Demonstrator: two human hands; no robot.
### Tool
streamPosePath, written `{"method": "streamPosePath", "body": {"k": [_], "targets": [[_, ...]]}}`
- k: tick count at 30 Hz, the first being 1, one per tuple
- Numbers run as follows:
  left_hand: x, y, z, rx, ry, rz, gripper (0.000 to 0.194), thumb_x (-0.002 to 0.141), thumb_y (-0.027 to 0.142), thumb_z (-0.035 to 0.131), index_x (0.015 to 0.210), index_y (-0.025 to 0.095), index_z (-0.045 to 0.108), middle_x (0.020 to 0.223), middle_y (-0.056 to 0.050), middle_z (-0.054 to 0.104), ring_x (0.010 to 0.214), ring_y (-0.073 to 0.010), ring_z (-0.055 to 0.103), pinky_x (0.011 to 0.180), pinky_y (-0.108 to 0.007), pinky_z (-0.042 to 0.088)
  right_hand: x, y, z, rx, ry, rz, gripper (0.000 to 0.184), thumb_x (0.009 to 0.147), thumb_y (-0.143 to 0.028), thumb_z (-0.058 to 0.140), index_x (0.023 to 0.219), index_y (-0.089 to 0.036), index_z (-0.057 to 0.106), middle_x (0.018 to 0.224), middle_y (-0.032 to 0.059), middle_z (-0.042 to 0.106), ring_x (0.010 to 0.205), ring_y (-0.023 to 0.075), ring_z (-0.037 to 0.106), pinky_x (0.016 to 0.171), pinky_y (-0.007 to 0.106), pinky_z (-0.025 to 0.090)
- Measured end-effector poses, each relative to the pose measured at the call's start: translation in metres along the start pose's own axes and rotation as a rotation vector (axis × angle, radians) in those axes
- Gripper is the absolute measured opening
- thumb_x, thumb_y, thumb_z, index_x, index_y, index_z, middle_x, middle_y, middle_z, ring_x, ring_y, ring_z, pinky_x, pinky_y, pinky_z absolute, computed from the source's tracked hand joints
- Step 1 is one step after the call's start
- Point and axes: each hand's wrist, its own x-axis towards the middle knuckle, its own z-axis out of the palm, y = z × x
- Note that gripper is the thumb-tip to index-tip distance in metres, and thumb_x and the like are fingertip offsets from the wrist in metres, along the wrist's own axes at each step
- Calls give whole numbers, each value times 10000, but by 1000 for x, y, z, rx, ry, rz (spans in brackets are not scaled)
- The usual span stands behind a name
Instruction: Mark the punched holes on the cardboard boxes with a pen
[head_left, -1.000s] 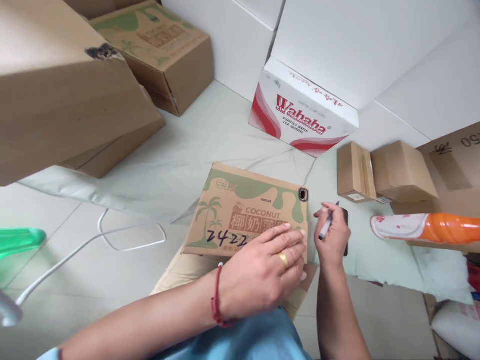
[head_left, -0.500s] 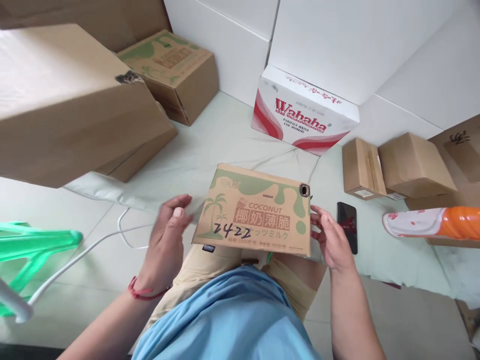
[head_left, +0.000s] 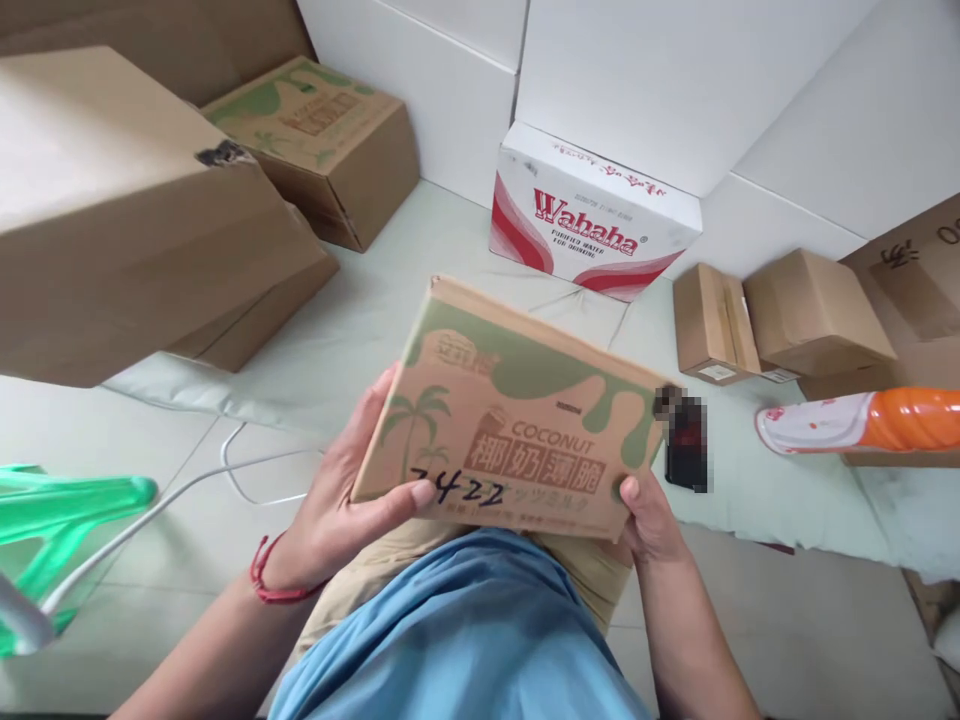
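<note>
A brown cardboard box [head_left: 525,420] with a green drip print, a palm tree and the word COCONUT is held above my lap. Handwritten digits run along its lower left. My left hand [head_left: 352,500] grips its left side, thumb on the printed face and the other fingers hidden behind. At the lower right corner, my right hand [head_left: 649,515] holds the box with its thumb on the edge; its fingers are mostly hidden. The box tilts, its left end higher than its right. Its upper right corner overlaps a dark, pixelated phone [head_left: 686,450].
Large cardboard boxes [head_left: 112,220] and another coconut box [head_left: 315,140] stand at left. A white-and-red Wahaha box [head_left: 592,215] sits against the wall. Small boxes [head_left: 814,310] and an orange-capped bottle [head_left: 862,420] are at right. A green plastic object [head_left: 75,510] lies left.
Both hands, apart from the coconut box before, have closed on its sides. The box has been lifted nearer and tilted, its right end lower.
</note>
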Motion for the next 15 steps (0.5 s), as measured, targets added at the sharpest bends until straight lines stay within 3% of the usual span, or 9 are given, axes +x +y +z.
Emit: {"method": "streamPosePath", "body": {"k": [4, 7, 9, 12, 15], "targets": [[13, 15, 4, 98, -152, 271, 888, 922, 604, 825, 1715, 422, 470, 1765, -39, 498, 1652, -477, 420, 1381, -703, 350, -14, -5, -21, -15, -13, 168, 834, 698, -657, 953, 1404, -272, 733, 1318, 141, 826, 1347, 393, 748, 1198, 583, 579], [20, 16, 20, 14, -201, 318, 831, 997, 727, 686, 1719, 375, 475, 1802, -107, 436, 1680, -462, 384, 1364, -711, 370, -22, -14, -38, -95, 116, 204, 790, 721, -719, 842, 1357, -257, 762, 1184, 157, 849, 1227, 418, 792, 1101, 629, 624], [21, 11, 31, -58, -188, 267, 786, 1027, 745, 627, 1704, 371, 489, 1813, -117, 413, 1695, -434, 372, 1375, -690, 366, -25, -28, -49, -203, 282, 115, 778, 764, -763, 740, 1365, -269, 762, 1161, 172, 842, 1218, 439, 783, 1043, 671, 635], [20, 2, 43, -132, -167, 205, 660, 1053, 638, 670, 1654, 401, 537, 1776, -98, 468, 1689, -387, 398, 1360, -642, 415, -23, -64, -66, -303, 564, -92, 729, 872, -744, 607, 1449, -312, 716, 1285, 185, 799, 1326, 450, 719, 1017, 712, 621], [17, -5, 43, -151, -188, 130, 548, 1063, 531, 702, 1587, 409, 599, 1701, -100, 543, 1630, -355, 487, 1306, -590, 503, -9, -106, -82, -216, 633, -225, 695, 949, -676, 535, 1560, -358, 630, 1497, 190, 694, 1389, 457, 665, 1007, 738, 597]]}}
